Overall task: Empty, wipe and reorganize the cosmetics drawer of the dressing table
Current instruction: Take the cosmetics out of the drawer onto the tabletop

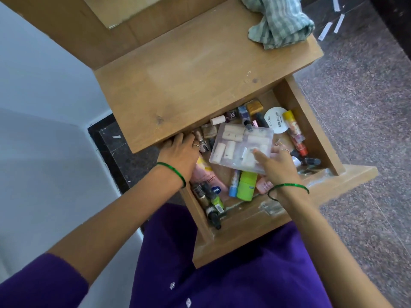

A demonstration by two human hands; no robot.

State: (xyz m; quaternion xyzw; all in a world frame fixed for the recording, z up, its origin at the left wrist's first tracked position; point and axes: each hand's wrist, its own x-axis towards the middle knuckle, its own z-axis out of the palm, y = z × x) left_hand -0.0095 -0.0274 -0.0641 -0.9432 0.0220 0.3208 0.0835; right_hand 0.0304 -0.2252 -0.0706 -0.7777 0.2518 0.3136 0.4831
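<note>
Your left hand (180, 150) reaches into the far left corner of the open drawer (307, 121), under the tabletop (189, 70) edge; fingers curl down among small bottles there, but you cannot tell whether they actually hold anything. Green bangle (175, 173) on that wrist. Just below that hand lies a pink tube (203, 175), and nearer the drawer's front left corner a cluster of dark nail polish bottles (209, 201) with a yellow-green one among them. Middle of the drawer: a clear plastic box (240, 144) with pale cylinders inside, tilted, sitting on top of the other cosmetics. Below it a small blue tube (234, 184) and a lime green bottle (245, 185), side by side. Your right hand (278, 163) grips the box's near right corner, thumb on the lid, fingers beneath. At the back, more nail polish bottles, one with a gold cap (254, 106). To the right a round white nail polish remover tub (277, 120), then a yellow-capped red tube (295, 132) along the right wall. On the tabletop's far right edge, a crumpled green checked cloth (280, 23).
</note>
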